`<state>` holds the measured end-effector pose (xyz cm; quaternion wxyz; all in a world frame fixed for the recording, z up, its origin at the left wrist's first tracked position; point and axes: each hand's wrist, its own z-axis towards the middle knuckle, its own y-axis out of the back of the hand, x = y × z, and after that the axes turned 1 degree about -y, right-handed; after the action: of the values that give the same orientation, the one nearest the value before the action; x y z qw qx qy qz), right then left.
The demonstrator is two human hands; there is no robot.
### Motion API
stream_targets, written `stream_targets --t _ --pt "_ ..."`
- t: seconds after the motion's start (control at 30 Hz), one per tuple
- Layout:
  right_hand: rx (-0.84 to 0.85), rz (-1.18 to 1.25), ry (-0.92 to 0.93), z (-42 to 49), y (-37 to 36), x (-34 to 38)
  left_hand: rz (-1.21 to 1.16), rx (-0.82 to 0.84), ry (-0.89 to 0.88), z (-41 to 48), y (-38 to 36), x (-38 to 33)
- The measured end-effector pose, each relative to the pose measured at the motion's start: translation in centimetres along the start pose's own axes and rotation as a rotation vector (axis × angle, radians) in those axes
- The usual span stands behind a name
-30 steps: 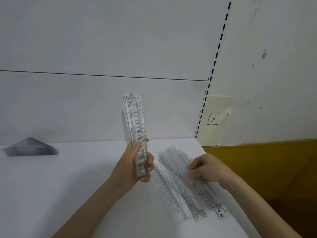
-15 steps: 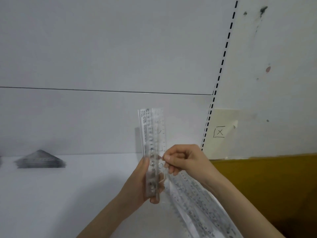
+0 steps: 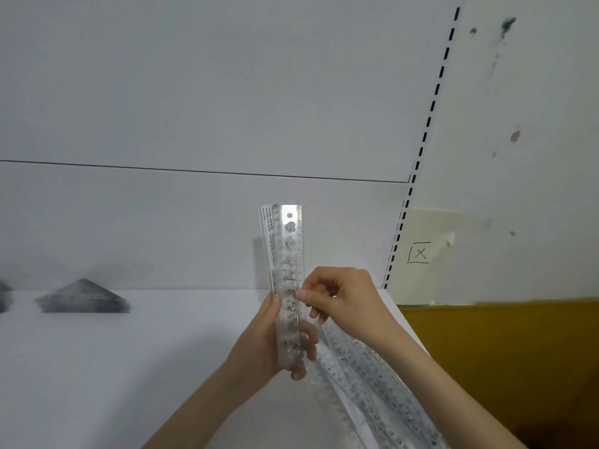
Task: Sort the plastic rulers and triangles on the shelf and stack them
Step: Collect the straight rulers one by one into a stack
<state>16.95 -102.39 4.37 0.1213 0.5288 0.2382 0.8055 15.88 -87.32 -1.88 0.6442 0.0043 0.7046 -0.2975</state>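
My left hand holds an upright bundle of clear plastic rulers above the white shelf. My right hand pinches the front ruler of that bundle at its right edge, thumb and forefinger closed on it. More clear rulers lie loose on the shelf under my right forearm, running toward the lower right. A stack of clear triangles rests at the back left of the shelf.
The shelf's right edge runs beside a yellow-brown surface. A slotted upright and a paper note marked with an X are on the back wall. Another dark stack peeks in at the far left edge.
My right hand left the loose rulers on the shelf, rose with one ruler and brought it against the bundle in my left hand. The view tilted upward.
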Motion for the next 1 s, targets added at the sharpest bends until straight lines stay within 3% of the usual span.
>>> stream_targets --t 0.33,0.43,0.6,0.83,1.0 --pt "0.022 -0.255 0.059 1.0 0.9 -1.2 -0.029 -0.012 0.015 0.1 0.2 -0.1" --pt "0.006 -0.365 -0.071 0.5 2.6 -2.8 -0.034 -0.007 -0.036 0.1 0.4 -0.1" --pt "0.311 -0.71 -0.386 -2.3 2.4 -5.1 -0.035 -0.019 -0.075 0.3 0.6 0.1" --pt "0.236 -0.447 -0.549 -3.3 3.0 -5.8 -0.029 -0.014 -0.084 0.3 0.6 0.4" --pt "0.241 -0.434 -0.645 -3.1 3.2 -6.4 -0.027 -0.014 -0.089 0.2 0.7 0.5"
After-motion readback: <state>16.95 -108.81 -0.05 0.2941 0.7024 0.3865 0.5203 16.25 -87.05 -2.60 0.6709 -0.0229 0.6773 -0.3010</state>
